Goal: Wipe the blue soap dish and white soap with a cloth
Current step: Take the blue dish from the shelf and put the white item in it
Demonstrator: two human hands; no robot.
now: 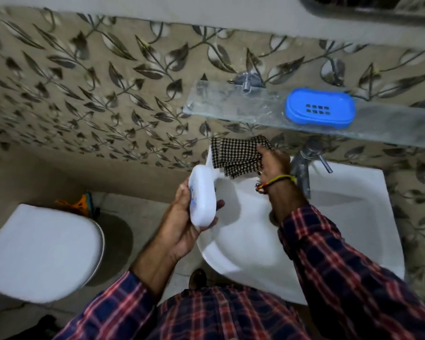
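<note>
White soap [203, 198] in left hand [182, 224] (cloth [238, 157] just beside).

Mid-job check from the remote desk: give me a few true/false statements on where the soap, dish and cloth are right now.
1. The left hand holds the white soap. True.
2. The blue soap dish sits in the sink. False: it rests on the glass shelf above the sink.
3. The right hand grips the checked cloth. True.
4. The soap lies in the dish. False: the dish is empty.
</note>
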